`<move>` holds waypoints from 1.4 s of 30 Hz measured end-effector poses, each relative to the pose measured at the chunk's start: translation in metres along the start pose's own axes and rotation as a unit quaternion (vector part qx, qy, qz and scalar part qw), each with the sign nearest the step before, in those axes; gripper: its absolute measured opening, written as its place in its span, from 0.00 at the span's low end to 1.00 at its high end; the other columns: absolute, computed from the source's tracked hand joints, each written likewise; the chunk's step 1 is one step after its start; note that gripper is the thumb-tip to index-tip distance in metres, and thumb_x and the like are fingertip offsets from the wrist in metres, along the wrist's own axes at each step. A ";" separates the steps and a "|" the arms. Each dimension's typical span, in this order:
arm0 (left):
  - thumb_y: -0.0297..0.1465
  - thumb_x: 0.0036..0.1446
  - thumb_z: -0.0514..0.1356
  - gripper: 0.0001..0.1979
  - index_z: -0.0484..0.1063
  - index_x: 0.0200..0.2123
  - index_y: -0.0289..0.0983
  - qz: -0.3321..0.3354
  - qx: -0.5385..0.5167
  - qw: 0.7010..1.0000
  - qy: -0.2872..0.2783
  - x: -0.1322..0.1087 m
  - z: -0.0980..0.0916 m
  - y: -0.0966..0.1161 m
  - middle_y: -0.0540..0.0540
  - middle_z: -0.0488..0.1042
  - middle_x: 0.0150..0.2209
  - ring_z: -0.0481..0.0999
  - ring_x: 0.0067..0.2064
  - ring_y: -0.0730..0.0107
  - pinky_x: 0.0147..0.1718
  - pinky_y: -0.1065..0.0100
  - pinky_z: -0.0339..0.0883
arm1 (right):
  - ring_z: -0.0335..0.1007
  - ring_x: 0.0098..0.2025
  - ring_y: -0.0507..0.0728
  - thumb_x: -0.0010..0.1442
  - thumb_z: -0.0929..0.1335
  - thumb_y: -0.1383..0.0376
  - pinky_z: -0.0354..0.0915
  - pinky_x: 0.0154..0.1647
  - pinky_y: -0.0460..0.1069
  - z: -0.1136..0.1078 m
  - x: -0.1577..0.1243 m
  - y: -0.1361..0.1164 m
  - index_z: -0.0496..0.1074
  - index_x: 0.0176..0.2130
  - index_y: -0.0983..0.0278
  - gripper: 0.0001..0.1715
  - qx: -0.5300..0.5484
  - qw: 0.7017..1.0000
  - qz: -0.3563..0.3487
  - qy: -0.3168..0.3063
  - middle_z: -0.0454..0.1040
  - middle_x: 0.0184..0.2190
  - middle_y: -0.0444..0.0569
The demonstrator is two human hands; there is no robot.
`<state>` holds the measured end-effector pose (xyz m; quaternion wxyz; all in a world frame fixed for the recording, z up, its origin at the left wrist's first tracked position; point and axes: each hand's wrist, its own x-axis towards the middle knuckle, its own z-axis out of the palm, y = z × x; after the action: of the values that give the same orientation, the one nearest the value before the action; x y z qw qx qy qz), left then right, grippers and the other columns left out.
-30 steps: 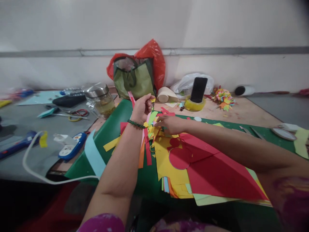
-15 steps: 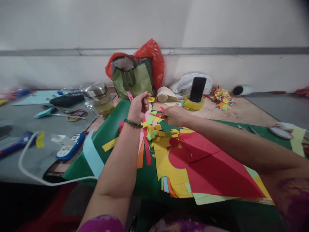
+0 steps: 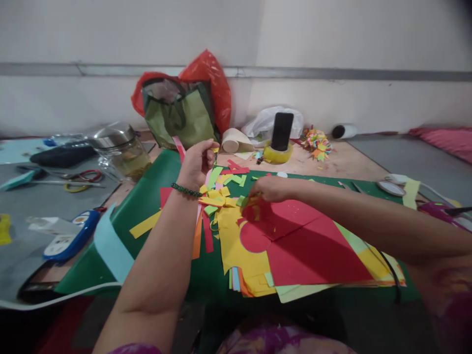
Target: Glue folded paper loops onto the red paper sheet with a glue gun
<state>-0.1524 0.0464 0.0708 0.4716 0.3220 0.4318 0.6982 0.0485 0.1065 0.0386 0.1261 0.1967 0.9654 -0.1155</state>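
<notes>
My left hand (image 3: 197, 162), with a dark bead bracelet at the wrist, is raised over the green mat (image 3: 155, 196) and closed around several coloured paper strips (image 3: 179, 146). My right hand (image 3: 271, 188) lies low on the scattered paper strips (image 3: 217, 196), fingers curled and pinching at small yellow and green pieces. A stack of coloured paper sheets (image 3: 313, 250), red on top over yellow, lies just right of both hands.
A glass jar (image 3: 121, 150) with a metal lid stands at the left, scissors (image 3: 79, 177) beyond it. A red and green bag (image 3: 184, 110) leans on the wall. A phone (image 3: 282, 130) stands in a tape roll. A blue tool (image 3: 70, 238) and white cable lie front left.
The view has shifted right. My right hand has moved from the back of the strip pile down onto the strips near the red sheet. My left hand still holds its strips up.
</notes>
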 end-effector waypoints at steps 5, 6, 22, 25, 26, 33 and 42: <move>0.29 0.47 0.61 0.07 0.73 0.20 0.34 0.020 0.064 0.997 -0.024 -0.001 0.004 -0.012 0.54 0.59 0.13 0.56 0.16 0.82 0.13 0.79 0.49 | 0.75 0.44 0.56 0.52 0.62 0.80 0.65 0.40 0.45 -0.009 -0.027 0.013 0.73 0.55 0.65 0.33 0.035 0.995 0.095 0.000 0.79 0.47 0.54; 0.29 0.46 0.61 0.07 0.73 0.20 0.34 0.025 0.071 0.997 -0.029 -0.002 0.004 -0.013 0.53 0.60 0.13 0.56 0.16 0.82 0.14 0.79 0.49 | 0.75 0.45 0.57 0.52 0.62 0.79 0.65 0.41 0.46 -0.009 -0.032 0.017 0.73 0.55 0.65 0.33 0.021 0.993 0.116 0.006 0.79 0.48 0.54; 0.33 0.42 0.68 0.06 0.80 0.26 0.37 0.014 0.358 0.897 -0.260 -0.012 0.012 -0.030 0.47 0.76 0.23 0.71 0.24 0.72 0.22 0.75 0.63 | 0.75 0.40 0.56 0.49 0.64 0.77 0.63 0.39 0.46 0.005 -0.062 0.041 0.82 0.38 0.61 0.23 -0.020 0.994 0.107 -0.033 0.81 0.39 0.50; 0.33 0.40 0.67 0.07 0.81 0.27 0.39 0.038 0.441 0.850 -0.285 -0.007 0.008 -0.042 0.46 0.79 0.26 0.74 0.28 0.67 0.25 0.73 0.65 | 0.75 0.40 0.56 0.50 0.63 0.78 0.63 0.38 0.45 -0.006 -0.062 0.045 0.81 0.37 0.62 0.22 -0.025 0.992 0.125 -0.027 0.81 0.39 0.50; 0.32 0.40 0.66 0.07 0.81 0.27 0.40 0.044 0.468 0.834 -0.288 -0.005 0.006 -0.046 0.47 0.80 0.27 0.75 0.29 0.65 0.27 0.72 0.66 | 0.75 0.40 0.56 0.51 0.62 0.78 0.63 0.37 0.45 -0.010 -0.060 0.046 0.81 0.38 0.63 0.23 -0.032 0.991 0.132 -0.017 0.81 0.39 0.50; 0.27 0.40 0.60 0.10 0.80 0.26 0.43 0.066 0.603 0.743 -0.283 0.006 -0.005 -0.062 0.47 0.82 0.33 0.78 0.37 0.60 0.39 0.68 0.68 | 0.73 0.43 0.62 0.53 0.70 0.63 0.62 0.35 0.48 -0.004 -0.024 0.044 0.77 0.44 0.65 0.18 -0.121 0.981 0.146 0.040 0.79 0.42 0.58; 0.27 0.44 0.59 0.09 0.80 0.24 0.43 0.120 0.592 0.784 -0.146 0.010 -0.009 -0.052 0.46 0.80 0.29 0.76 0.33 0.59 0.36 0.67 0.68 | 0.73 0.46 0.60 0.64 0.61 0.62 0.61 0.37 0.48 -0.035 -0.002 0.048 0.77 0.45 0.63 0.18 -0.115 0.971 0.173 0.121 0.79 0.45 0.52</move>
<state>-0.1437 0.0629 0.0199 0.1580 0.6850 0.6441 0.3015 0.0625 0.1583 0.0637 0.0485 0.3574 0.9317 0.0442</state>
